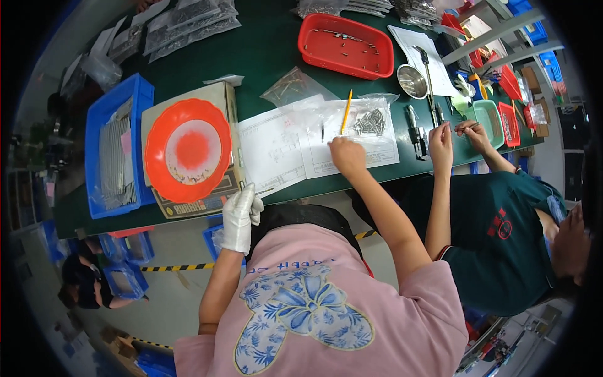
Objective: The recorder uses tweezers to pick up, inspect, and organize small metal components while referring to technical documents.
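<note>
My left hand (242, 217), in a white glove, is closed in a pinch at the table's front edge. A thin metal pin (266, 191) sticks out from its fingers. My right hand (347, 156) is bare, its fingers bent together over the drawing sheet (378, 154); whatever they may hold is hidden. Just beyond them a small dark pin (323, 132) lies near a yellow pencil (347, 112). A clear bag of short metal pins (370, 122) rests on the same sheet. To the left, a scalloped orange dish (162, 164) with a pale centre sits on a cardboard box (221, 100).
A blue bin (146, 100) with bagged rods stands left of the box. Farther back are a red tray (320, 51) holding loose pins and a steel bowl (412, 81). At my right, a co-worker in a dark green shirt (471, 232) handles a small part near a green basket (493, 119).
</note>
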Demonstrator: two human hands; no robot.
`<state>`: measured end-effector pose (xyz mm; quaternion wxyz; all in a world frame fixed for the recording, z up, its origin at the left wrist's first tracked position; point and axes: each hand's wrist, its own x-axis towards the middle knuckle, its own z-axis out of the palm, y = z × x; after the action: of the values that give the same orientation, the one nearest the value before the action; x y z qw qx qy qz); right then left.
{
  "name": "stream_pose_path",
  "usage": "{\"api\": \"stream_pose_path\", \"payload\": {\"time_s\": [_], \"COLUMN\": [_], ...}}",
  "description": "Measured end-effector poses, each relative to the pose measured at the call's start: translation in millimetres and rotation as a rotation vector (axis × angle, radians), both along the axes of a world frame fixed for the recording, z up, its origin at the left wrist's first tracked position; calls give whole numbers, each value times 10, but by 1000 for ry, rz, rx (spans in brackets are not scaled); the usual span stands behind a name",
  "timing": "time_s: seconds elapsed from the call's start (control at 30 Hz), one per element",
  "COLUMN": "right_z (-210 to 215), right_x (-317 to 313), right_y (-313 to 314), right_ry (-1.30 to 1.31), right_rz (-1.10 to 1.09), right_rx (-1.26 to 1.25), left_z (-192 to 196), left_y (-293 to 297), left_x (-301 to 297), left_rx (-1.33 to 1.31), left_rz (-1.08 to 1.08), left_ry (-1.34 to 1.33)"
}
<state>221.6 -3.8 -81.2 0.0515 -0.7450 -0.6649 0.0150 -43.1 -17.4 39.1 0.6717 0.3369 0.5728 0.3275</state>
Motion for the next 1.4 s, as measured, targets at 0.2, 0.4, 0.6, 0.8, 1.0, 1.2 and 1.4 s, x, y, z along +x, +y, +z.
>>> {"api": "stream_pose_path", "payload": {"time_s": [0.2, 0.4, 0.6, 0.8, 1.0, 1.2, 1.4], "right_z": [135, 38, -58, -121, 227, 332, 819], "right_x": [9, 118, 172, 278, 264, 545, 1019], "right_y": [-19, -83, -246, -269, -105, 675, 1460], "right_ry": [84, 87, 60, 92, 324, 359, 326], "right_rz": [-149, -103, -146, -294, -482, -466, -591], "right_rx": [277, 271, 226, 73, 138, -68, 184], "left_z": [-55, -110, -96, -135, -159, -144, -197], "left_y": [-59, -64, -4, 26, 23, 25, -22], "left_x": [-158, -146, -90, -107, -162, -172, -197], "left_rx": [-86, -87, -78, -77, -87, -75, -78], "left_rz": [101, 45, 7, -28, -22, -96, -82], "left_ry": [16, 47, -7, -12, -29, -22, 22]}}
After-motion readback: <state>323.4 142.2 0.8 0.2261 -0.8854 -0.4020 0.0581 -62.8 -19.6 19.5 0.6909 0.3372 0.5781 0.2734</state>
